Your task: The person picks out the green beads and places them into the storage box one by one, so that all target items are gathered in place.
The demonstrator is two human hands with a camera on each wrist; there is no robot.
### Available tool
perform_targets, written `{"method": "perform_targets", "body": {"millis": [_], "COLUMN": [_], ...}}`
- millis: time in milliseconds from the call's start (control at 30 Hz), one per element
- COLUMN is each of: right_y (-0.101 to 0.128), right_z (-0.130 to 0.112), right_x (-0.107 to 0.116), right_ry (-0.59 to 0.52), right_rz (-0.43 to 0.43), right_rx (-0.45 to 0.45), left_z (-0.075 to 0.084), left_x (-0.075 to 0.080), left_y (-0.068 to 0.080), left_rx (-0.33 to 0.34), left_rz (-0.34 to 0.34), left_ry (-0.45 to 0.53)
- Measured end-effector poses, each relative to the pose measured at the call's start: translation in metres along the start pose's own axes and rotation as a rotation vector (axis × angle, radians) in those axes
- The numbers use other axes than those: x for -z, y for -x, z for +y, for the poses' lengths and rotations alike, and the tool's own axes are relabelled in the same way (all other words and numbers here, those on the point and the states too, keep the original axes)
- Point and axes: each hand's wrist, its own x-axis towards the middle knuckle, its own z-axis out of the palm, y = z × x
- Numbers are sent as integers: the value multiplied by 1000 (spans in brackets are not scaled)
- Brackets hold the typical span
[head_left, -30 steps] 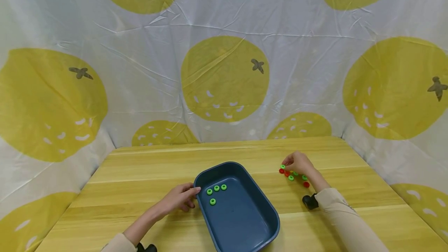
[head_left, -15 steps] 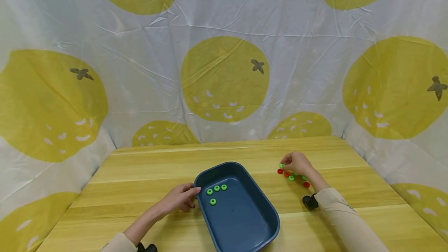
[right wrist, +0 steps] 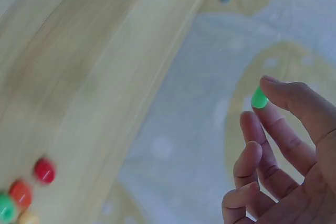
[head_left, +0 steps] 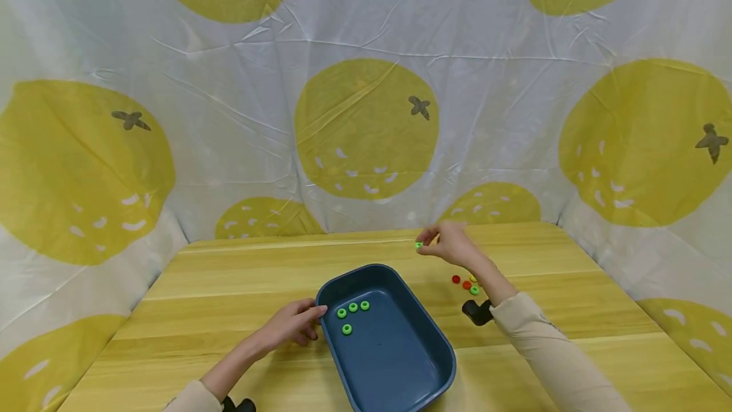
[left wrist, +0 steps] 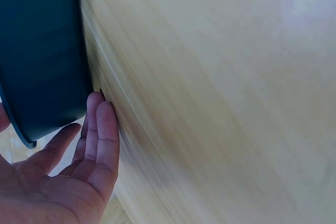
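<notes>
A small green ring-shaped bead [head_left: 419, 245] is pinched between the thumb and index finger of my right hand [head_left: 452, 243], raised beyond the far right side of the blue tub. In the right wrist view the same bead [right wrist: 259, 98] shows at the fingertips, the other fingers loosely bent. My left hand [head_left: 294, 323] holds the left rim of the blue tub [head_left: 394, 278], thumb over the edge. The left wrist view has its fingers [left wrist: 107, 129] along the tub's outer wall [left wrist: 44, 51]. Several green beads [head_left: 353, 307] lie inside the tub near its far left corner.
Right of the tub, a red bead [head_left: 455, 279], an orange-red bead [head_left: 467, 285], a yellow bead [head_left: 474, 278] and a green bead [head_left: 474, 290] lie on the wooden table [head_left: 240, 272]. My right forearm hides part of that area. A patterned curtain [head_left: 366, 132] hangs behind.
My right hand has lifted from the loose beads with a green one and moved left and away from me. The left hand and the tub stay put.
</notes>
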Motion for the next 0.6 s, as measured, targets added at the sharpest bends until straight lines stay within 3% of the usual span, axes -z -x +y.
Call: {"method": "perform_targets", "body": {"millis": [167,300,433,600], "right_y": [-7,-10,-10,-4], "right_z": [-50,-81,-93,-89], "right_x": [-24,-50,-75,-98], "right_ry": [16,65,143,204], "right_rz": [-67,-157,-249,-332], "right_rx": [138,198,206,161], "left_z": [1,1,1,0], "left_x": [0,0,0,-1], "left_y": [1,1,1,1], "left_rx": [-3,0,1,-4], "left_rz": [-7,-10,-9,-10], "left_ry": [-1,-5,-7,-3]}}
